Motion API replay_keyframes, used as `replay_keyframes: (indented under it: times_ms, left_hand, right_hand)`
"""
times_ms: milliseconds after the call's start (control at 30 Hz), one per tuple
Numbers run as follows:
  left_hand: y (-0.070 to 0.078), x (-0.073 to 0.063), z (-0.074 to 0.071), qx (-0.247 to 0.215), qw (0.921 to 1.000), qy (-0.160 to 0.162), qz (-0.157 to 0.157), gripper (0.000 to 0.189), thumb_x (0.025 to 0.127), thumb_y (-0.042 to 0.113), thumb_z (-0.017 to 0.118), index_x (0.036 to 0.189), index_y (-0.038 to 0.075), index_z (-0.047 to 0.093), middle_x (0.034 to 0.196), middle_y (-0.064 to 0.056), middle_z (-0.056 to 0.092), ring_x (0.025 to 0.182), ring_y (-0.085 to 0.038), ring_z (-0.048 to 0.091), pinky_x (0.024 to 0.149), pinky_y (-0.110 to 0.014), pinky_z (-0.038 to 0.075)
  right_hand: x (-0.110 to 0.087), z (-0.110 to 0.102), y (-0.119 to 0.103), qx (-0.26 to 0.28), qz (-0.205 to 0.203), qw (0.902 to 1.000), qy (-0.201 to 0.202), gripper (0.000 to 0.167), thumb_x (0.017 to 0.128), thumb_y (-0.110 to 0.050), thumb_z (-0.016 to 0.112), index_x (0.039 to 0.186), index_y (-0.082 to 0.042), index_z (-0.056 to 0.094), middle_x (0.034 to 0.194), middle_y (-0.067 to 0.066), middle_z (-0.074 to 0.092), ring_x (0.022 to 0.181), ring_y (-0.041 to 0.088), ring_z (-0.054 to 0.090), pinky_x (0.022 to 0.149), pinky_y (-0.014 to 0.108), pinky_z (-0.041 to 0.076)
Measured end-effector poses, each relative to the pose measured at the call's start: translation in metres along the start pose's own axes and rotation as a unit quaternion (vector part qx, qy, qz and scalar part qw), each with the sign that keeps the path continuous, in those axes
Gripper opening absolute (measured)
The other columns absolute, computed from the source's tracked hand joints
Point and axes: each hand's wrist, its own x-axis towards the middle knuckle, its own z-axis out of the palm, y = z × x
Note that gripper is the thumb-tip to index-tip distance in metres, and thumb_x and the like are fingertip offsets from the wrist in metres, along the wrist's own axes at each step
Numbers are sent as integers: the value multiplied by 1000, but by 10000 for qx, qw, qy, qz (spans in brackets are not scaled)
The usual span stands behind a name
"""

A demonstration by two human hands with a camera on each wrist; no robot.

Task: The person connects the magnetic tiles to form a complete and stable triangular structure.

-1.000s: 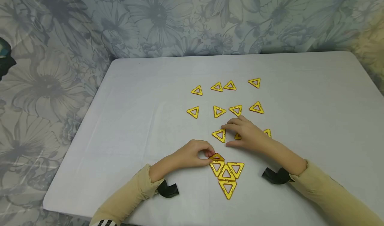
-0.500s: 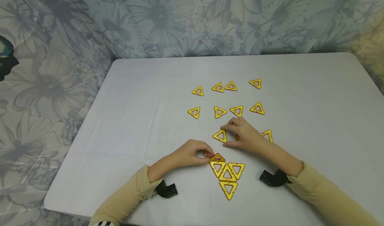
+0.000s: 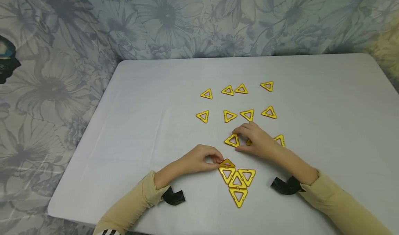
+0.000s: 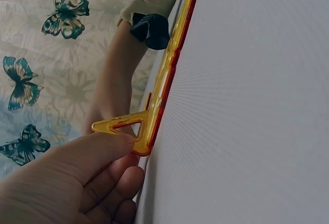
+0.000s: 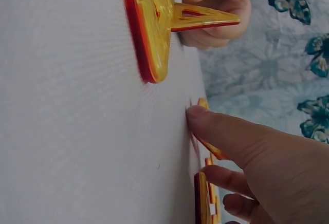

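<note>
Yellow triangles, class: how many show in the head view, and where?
16: four in the far row, four in the middle row, a trio near the right hand, partly covered, and a cluster of five at the left hand. Others may hide under the right hand.

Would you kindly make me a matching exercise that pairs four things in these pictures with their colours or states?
1. Left hand
2. Right hand
3. Sleeves
4. Tabletop

A. Beige
B. Pinching a raised yellow triangle joined to a flat cluster
C. White
D. Touching a separate yellow triangle

Pairs: 1-B, 2-D, 3-A, 4-C
</note>
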Motion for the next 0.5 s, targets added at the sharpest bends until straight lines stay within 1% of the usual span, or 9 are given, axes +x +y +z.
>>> replay_keyframes:
  times_ms: [133, 333, 500]
  left_hand:
    - [1, 1, 1, 11, 10000, 1, -22, 11, 78, 3, 66, 89, 6, 65, 82, 3, 62, 75, 0, 54, 69, -15, 44]
    - [1, 1, 1, 97, 9999, -11, -62, 11, 78, 3, 66, 88, 6, 65, 81, 4, 62, 75, 0, 54, 69, -14, 44]
    - [0, 0, 0, 152, 9998, -36, -76, 10, 78, 4, 66, 88, 6, 65, 81, 4, 62, 75, 1, 54, 69, -14, 44]
  right_hand:
    - [-3, -3, -1, 119, 107, 9998, -75, 41, 71, -20, 77, 106, -8, 60, 82, -5, 51, 75, 13, 42, 62, 28, 38]
    - [-7, -6, -1, 291, 445, 9982, -268, 41, 72, -14, 76, 109, -7, 59, 73, -8, 48, 65, 10, 40, 54, 24, 37]
    - [-10, -8, -2, 265, 366, 9983, -375, 42, 72, -12, 75, 110, -5, 59, 72, -8, 47, 63, 10, 39, 53, 23, 36]
